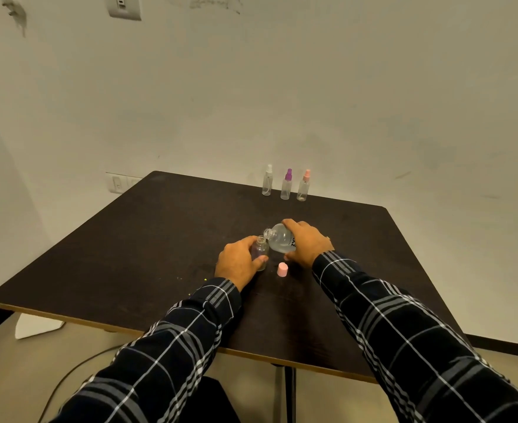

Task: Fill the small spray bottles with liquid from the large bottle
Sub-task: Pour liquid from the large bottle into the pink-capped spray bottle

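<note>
My left hand [238, 261] grips a small clear bottle [260, 251] that stands upright on the dark table [147, 239] with its neck uncovered. My right hand [306, 243] holds the large clear bottle [279, 238], tilted to the left so its open mouth sits just above the small bottle's neck. A pink cap [282, 269] stands on the table just in front of both bottles. Whether liquid is flowing I cannot see.
Three small spray bottles stand in a row at the table's far edge by the wall: a white-topped bottle [267, 180], a purple-topped bottle [286, 184] and a pink-topped bottle [304, 185]. A cable [77, 367] runs across the floor on the left.
</note>
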